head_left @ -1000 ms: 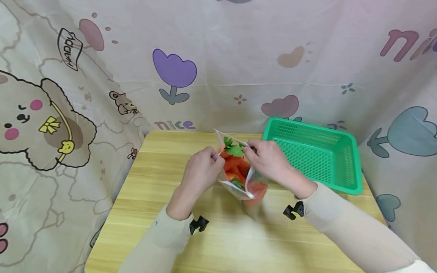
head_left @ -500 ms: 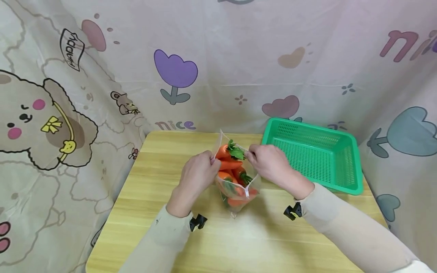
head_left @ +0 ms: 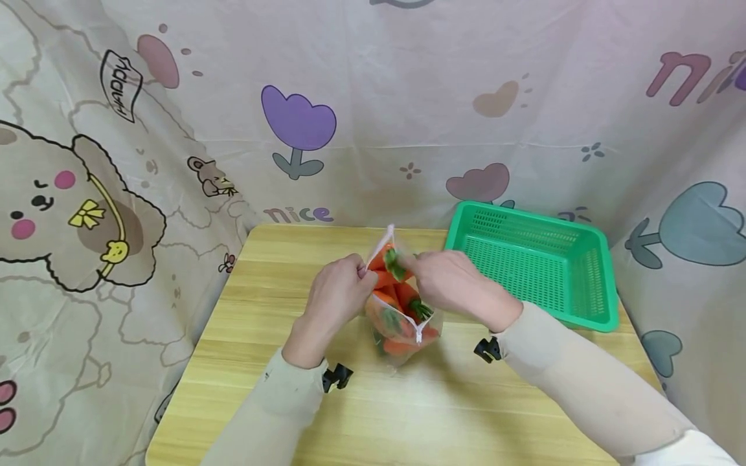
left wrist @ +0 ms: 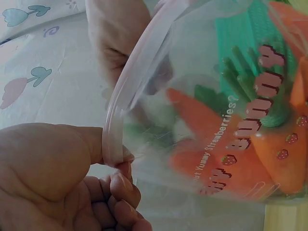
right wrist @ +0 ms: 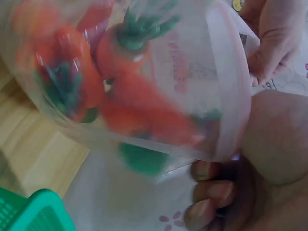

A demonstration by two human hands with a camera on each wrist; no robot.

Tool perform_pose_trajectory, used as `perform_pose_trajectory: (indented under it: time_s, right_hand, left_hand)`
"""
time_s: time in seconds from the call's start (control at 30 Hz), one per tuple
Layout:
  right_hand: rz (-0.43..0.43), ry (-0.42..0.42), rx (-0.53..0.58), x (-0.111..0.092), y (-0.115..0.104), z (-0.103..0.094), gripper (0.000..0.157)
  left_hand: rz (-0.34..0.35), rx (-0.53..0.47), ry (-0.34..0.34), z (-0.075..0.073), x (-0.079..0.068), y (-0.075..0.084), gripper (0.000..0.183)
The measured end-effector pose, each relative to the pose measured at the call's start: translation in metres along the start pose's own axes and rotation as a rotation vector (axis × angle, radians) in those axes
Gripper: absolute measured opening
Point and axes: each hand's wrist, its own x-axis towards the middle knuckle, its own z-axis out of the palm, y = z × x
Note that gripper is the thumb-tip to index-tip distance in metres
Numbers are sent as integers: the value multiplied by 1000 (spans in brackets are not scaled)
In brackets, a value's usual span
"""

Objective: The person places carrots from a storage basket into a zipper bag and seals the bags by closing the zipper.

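A clear zip bag (head_left: 402, 340) with a white zip rim stands open-mouthed in the middle of the wooden table, filled with orange toy carrots (head_left: 387, 278). My left hand (head_left: 340, 288) pinches the rim on the left; the left wrist view shows thumb and fingertips on the zip strip (left wrist: 113, 139). At the opposite rim, my right hand (head_left: 451, 281) has its fingers curled at the edge. Its fingertips overlap the green leaves (head_left: 396, 265) of the uppermost carrot, partly hidden by motion blur. Printed lettering (left wrist: 255, 101) shows on the bag's side.
A green plastic basket (head_left: 609, 291) with slotted walls stands at the table's back right, just beyond my right wrist. Wooden tabletop (head_left: 262, 272) spreads around the bag. Printed curtains (head_left: 373, 116) hang behind and at both sides.
The bag has swung left and settled. My right hand has shifted left and inward over the bag's mouth, and the top carrot's leaves have moved with it. The left hand stays nearly still.
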Motion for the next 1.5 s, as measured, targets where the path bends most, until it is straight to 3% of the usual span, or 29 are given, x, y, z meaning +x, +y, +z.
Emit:
perform_pose_trajectory:
  time_s: [0.1,0.2,0.3,0.43,0.53,0.63,0.7,0.8,0.9,0.97,1.03,1.13,1.23,1.33,1.4,1.5]
  right_hand:
    - [22,-113,-33,1,-1,-1,41]
    - [10,-115,-23,-1,1,-2,45]
    - [0,-24,30,-3,3,-3,46]
    - [40,101,169,-3,7,-3,28]
    - [85,195,255,-2,9,-3,28]
    - [104,281,253,0,11,-3,32]
    - [114,305,235,2,11,-3,25]
    - [125,298,215,4,14,-3,12]
    - [119,301,236,5,17,-2,12]
    - [100,314,263,6,18,0,12]
    - [84,324,290,6,18,0,12]
    - [123,291,375,4,18,1,20]
    - [210,212,482,-10,21,2,33]
    - [266,99,553,-35,21,4,46]
    - [256,54,545,-51,18,9,49]
    - [227,72,498,-64,14,17,32]
  left_hand:
    - [-7,-11,-2,0,0,0,17]
    - [-14,-12,-1,-1,1,-1,17]
    - [-18,2,-1,-3,2,-3,18]
    - [-25,17,-3,-6,2,-5,18]
    - [-17,-17,-33,-6,1,-5,18]
    - [13,-61,-88,-5,0,-2,23]
    - [29,-84,-113,-4,-1,-1,30]
    - [20,-79,-66,-6,2,-4,38]
    - [10,-51,41,-12,13,-12,29]
    - [50,-19,82,-14,25,-20,29]
    - [125,8,82,-16,37,-27,33]
    - [238,43,47,-18,50,-35,24]
    - [281,62,52,-20,52,-39,12]
    - [277,65,77,-23,50,-43,11]
    - [269,64,83,-24,49,-44,11]
    - [266,72,93,-27,47,-45,11]
